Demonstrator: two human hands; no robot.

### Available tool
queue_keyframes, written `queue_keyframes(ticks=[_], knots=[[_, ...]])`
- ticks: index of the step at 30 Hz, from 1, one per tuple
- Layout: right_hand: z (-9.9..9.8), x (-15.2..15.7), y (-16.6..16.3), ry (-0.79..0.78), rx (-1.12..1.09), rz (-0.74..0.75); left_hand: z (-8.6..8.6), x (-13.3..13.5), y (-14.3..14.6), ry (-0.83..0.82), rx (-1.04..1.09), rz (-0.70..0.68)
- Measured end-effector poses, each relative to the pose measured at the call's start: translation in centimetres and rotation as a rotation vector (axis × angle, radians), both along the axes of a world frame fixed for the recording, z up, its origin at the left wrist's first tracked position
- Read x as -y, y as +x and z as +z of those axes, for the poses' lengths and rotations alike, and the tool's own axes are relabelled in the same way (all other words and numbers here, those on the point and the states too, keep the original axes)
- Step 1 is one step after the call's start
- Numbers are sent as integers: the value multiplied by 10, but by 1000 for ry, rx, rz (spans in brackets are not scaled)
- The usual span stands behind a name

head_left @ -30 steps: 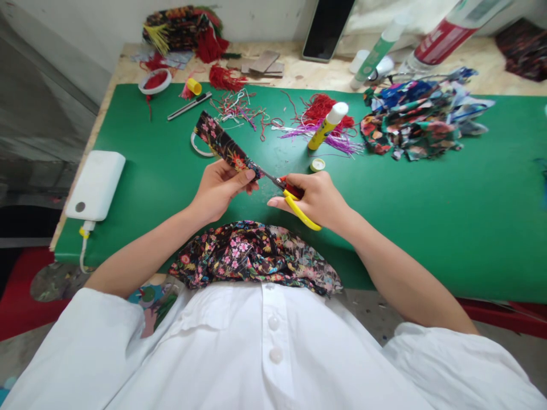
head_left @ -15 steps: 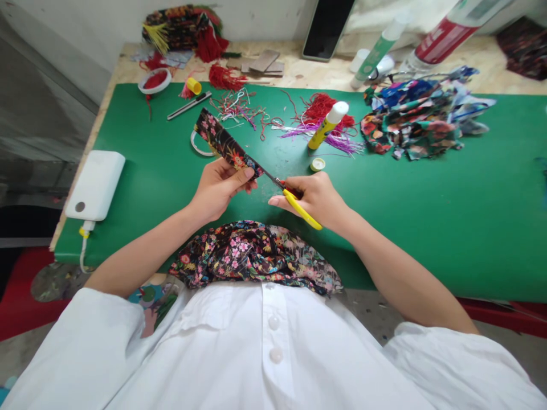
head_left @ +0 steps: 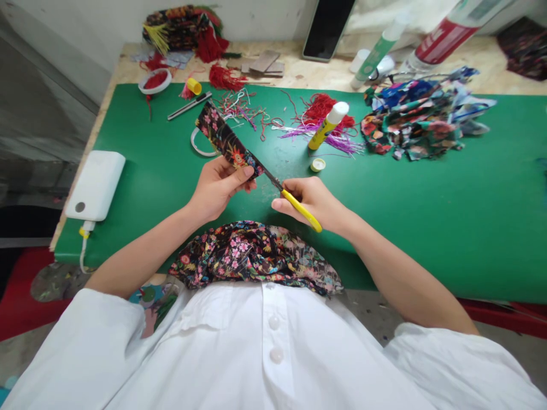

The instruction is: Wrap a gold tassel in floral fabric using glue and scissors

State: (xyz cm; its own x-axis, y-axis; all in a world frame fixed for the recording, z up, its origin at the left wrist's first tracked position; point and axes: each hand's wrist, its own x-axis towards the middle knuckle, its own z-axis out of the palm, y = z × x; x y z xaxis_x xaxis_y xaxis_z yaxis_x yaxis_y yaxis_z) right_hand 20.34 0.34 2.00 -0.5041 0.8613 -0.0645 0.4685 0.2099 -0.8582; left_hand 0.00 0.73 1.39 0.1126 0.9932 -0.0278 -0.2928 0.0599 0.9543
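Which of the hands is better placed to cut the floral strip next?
Probably the right hand: it holds the scissors, pointed at the floral strip that the left hand pinches.

Craft wkshp, given scissors (head_left: 301, 210), threads (head_left: 319, 108) & fabric scraps (head_left: 412, 122).

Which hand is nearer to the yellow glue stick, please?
Right. The right hand is on the person's side of the yellow glue stick; the left hand is farther off, to its left.
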Motion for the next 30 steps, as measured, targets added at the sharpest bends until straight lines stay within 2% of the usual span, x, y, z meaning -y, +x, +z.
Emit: queue_keyframes(ticks=[11,17,20,23,26,30], knots=[[7,1,1,-51,46,48,2,2,1,-10,-24,-22],[11,2,1,-19,37,49,-1,3,0,29,-49,-35],[9,1,1,20,45,5,1,2,-1,26,-59,-33],[3,-1,0,123,150,-110,2,-1,-3,-32,-77,-31],[-2,-5,0,268,333,-213,1,-7,-6,-139,-198,-116],[-5,-7,2,437,469,-243,-5,-13,-12,-203,-589,-246]])
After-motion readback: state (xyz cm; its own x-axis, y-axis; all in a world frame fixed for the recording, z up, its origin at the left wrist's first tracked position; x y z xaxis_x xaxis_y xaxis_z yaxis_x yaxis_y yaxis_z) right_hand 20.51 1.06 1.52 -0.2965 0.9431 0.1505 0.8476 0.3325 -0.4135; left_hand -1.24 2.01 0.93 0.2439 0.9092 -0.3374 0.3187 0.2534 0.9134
